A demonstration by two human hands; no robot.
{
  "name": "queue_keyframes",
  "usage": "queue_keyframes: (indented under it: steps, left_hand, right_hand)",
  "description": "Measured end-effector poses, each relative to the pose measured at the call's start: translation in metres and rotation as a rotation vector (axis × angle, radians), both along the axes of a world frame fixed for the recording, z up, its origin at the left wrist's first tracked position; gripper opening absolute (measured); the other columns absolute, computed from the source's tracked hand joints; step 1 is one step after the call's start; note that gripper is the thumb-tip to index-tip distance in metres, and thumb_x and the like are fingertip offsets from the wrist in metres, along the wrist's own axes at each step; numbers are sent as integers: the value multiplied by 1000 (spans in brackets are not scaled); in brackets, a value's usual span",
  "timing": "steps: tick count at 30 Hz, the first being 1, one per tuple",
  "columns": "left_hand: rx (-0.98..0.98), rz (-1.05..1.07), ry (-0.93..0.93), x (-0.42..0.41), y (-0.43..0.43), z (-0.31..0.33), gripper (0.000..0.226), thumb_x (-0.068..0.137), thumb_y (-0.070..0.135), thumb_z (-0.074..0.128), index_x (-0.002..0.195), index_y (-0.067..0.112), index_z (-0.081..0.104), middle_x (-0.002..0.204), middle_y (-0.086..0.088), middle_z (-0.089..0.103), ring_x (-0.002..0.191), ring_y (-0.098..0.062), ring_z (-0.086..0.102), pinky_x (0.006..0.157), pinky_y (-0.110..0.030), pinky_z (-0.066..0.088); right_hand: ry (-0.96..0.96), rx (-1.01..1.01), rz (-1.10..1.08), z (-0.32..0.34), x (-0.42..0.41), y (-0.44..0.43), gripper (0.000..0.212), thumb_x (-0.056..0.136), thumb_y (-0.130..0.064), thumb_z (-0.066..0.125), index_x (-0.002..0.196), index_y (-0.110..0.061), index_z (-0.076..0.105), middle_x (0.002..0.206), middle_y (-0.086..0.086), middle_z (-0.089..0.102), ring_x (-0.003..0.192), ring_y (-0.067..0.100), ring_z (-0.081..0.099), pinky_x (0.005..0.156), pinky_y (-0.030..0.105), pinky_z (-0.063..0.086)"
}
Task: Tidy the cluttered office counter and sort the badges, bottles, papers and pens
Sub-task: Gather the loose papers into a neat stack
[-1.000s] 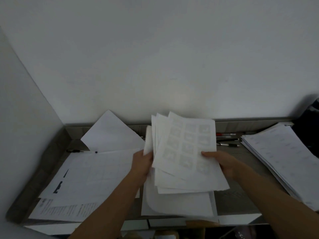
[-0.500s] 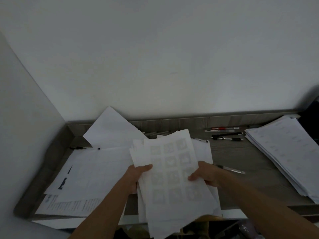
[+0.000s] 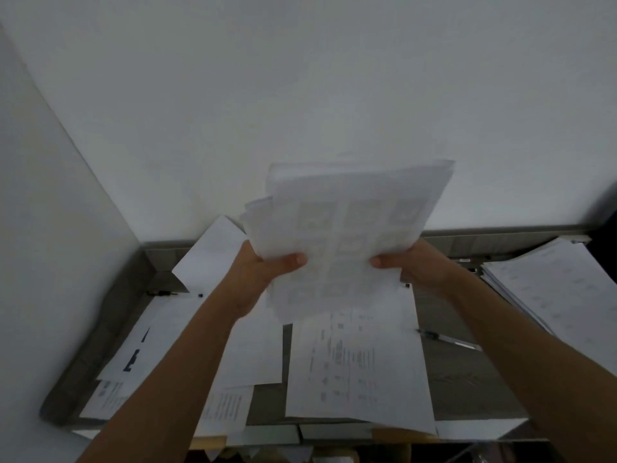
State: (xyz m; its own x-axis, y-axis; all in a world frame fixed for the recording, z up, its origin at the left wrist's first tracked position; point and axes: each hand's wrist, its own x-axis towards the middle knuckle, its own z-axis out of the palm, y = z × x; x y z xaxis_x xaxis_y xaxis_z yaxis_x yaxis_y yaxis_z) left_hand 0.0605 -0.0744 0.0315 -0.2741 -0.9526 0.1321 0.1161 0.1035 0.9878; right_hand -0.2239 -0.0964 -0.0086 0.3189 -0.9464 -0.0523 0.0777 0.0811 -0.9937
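White paper: a loose sheaf (image 3: 350,235) of thin sheets, the front one printed with a faint grid of squares. It is lifted clear of the tabletop (image 3: 467,379) and stands upright in front of the wall, its left edges uneven. Your left hand (image 3: 263,265) pinches the lower left edge, thumb on the front. Your right hand (image 3: 410,262) pinches the lower right edge the same way.

Likely light, limp, and slick sheet on sheet. Held this low, the top may flop and inner pages may slide out. Better to hold at both side edges, nearer mid-height, then tap the bottom edge down to square it.

Below lies a printed sheet (image 3: 357,362), with more sheets to its left. A pen (image 3: 447,339) lies just beside it on the right. A thick paper stack (image 3: 561,289) sits at far right, well apart.
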Motion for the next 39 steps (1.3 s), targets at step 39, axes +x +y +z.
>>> queue_keyframes:
  steps: [39]
  left_hand:
    - [423,387,-689,-65,-1,-162,6,76,12,61,71,12,62,80,-9,64,72,-25,63,56,-27,53]
  right_hand:
    - [449,470,-496,-124,-33,51,52,88,-16,70,136,-11,49,134,7,53,107,23,57,76,36,57]
